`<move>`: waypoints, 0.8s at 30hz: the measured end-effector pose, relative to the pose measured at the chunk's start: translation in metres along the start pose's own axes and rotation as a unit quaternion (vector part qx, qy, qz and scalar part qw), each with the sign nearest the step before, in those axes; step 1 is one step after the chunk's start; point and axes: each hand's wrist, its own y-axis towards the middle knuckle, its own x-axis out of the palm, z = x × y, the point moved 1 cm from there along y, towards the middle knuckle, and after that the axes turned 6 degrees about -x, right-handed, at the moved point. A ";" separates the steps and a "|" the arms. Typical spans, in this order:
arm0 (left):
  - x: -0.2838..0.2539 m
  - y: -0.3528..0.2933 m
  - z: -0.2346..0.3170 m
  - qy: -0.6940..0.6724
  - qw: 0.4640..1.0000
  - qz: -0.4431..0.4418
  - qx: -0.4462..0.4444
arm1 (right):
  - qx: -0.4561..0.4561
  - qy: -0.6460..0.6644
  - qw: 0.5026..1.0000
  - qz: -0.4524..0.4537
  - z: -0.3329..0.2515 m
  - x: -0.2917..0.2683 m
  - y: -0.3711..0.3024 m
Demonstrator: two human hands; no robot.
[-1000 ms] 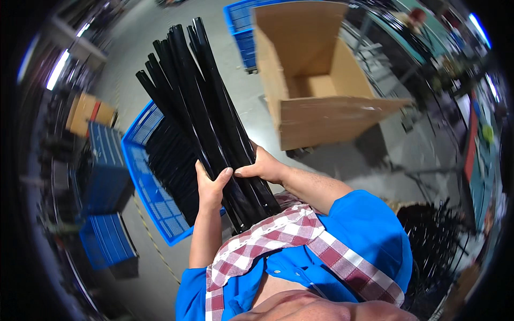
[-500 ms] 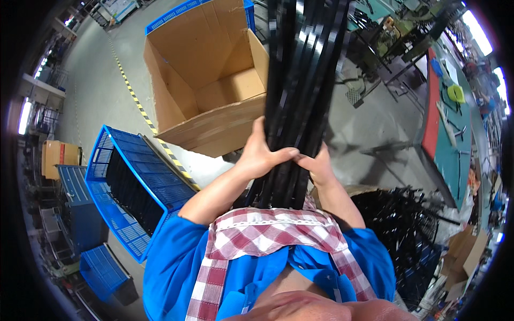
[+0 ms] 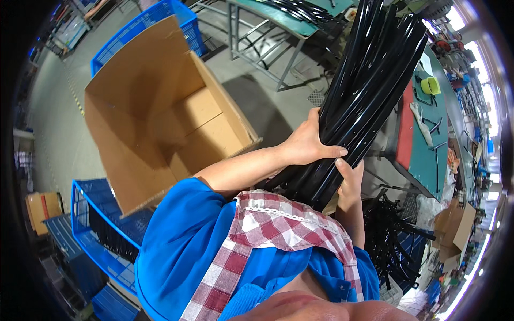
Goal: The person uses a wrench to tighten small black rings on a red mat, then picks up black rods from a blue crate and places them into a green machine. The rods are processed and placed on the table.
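Observation:
A thick bundle of long, glossy black strips (image 3: 364, 101) rises in front of my apron and slants up to the right. My left hand (image 3: 310, 142) is wrapped round its left side, thumb across the front. On the right side my right hand (image 3: 350, 179) grips the same bundle, its thumb close to the left thumb. The lower ends rest against or near my apron; exact contact is hard to tell. Left of my hands stands a large cardboard box (image 3: 155, 101) with raised flaps, no contents showing inside.
A blue plastic crate (image 3: 184, 24) sits behind the box. Another blue crate (image 3: 80, 214) holding black pieces is at lower left. A green-topped bench (image 3: 428, 166) with a red edge stands right, a green table (image 3: 300, 27) beyond. Tangled black strips (image 3: 393, 235) lie at lower right.
The bundle has tilted from nearly upright to leaning right, and both hands have moved right with it. In view, the box appears larger and farther left.

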 end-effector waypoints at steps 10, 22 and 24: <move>-0.017 0.210 -0.015 -0.049 0.998 0.034 -0.008 | 0.045 -0.013 0.998 -0.036 0.024 -0.066 0.206; -0.093 0.423 -0.029 -0.108 0.952 0.281 -0.061 | 0.143 -0.008 0.956 -0.257 0.065 -0.074 0.513; -0.119 0.453 -0.038 -0.131 0.940 0.312 -0.044 | 0.141 -0.027 0.952 -0.271 0.079 -0.057 0.558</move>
